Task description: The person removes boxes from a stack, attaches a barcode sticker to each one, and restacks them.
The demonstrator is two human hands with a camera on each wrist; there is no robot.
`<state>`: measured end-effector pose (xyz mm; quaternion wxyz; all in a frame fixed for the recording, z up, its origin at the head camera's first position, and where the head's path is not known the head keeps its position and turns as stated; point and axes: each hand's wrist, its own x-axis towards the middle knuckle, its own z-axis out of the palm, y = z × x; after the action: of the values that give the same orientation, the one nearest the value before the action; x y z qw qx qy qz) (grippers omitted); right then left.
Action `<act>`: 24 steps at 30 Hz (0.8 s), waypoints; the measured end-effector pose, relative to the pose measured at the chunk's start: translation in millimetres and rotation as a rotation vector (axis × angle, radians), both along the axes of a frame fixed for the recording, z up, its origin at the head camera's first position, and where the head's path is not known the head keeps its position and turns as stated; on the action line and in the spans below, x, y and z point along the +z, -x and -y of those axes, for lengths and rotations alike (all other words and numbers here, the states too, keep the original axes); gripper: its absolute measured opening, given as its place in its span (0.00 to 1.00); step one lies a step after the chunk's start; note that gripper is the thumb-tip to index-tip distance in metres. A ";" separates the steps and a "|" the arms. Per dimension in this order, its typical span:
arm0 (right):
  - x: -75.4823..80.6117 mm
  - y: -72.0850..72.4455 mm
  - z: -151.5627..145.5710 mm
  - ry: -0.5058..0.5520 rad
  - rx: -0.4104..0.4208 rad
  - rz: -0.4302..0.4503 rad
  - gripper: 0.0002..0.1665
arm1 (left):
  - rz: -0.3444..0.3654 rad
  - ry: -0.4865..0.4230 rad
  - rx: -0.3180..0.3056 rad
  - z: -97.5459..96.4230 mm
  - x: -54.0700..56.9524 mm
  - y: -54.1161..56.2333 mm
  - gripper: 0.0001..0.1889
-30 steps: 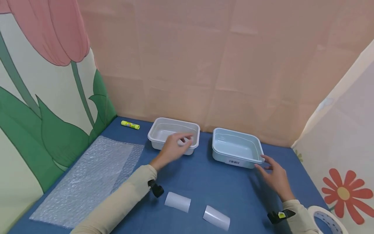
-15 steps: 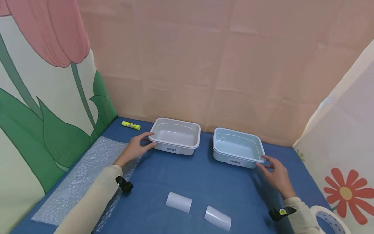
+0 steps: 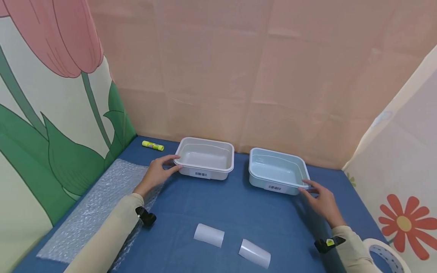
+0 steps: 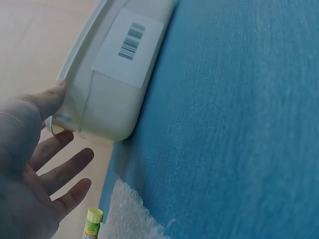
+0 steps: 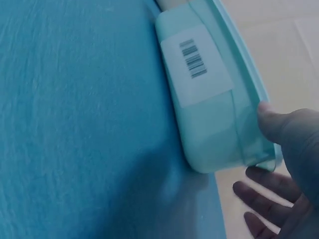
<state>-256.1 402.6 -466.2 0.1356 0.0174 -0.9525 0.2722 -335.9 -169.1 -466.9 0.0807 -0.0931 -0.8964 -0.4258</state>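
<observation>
At the back of the blue table stand two plastic tubs, one off-white (image 3: 208,173) and one pale blue (image 3: 283,187), each with a barcode label on its front. My left hand (image 3: 157,175) pinches the near left corner of the off-white tub's rim between thumb and forefinger. The other left fingers spread loose below the rim in the left wrist view. At the pale blue tub's right corner, my right hand (image 3: 322,203) pinches the rim the same way. Its thumb (image 5: 273,124) lies against the outer edge. Both tubs sit flat with nothing visible inside.
Two short white tubes or rolls (image 3: 209,235) lie on the near part of the table. Bubble wrap (image 3: 99,212) stretches under my left forearm. A yellow glue stick (image 3: 153,145) lies at the back left; a tape roll (image 3: 387,256) is at the right edge.
My left hand went from over the off-white tub, curled round something small and white, to the tub's left corner. The right hand stayed at the pale blue tub's corner.
</observation>
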 end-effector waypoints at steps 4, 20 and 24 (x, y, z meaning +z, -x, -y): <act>-6.1 1.6 -1.8 -0.013 -0.011 -0.122 0.23 | -0.005 -0.011 -0.003 -0.5 -1.3 -1.1 0.27; 30.0 13.6 36.7 0.056 -0.009 -0.475 0.13 | -0.011 -0.031 -0.004 2.2 -4.7 -0.2 0.28; 57.6 26.0 68.9 0.125 0.064 -0.527 0.11 | -0.017 -0.020 -0.015 2.2 -1.9 1.2 0.29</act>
<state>-282.1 333.7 -408.6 0.3709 0.1093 -0.8647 0.3206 -337.1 -171.3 -468.7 0.0864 -0.1026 -0.8905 -0.4347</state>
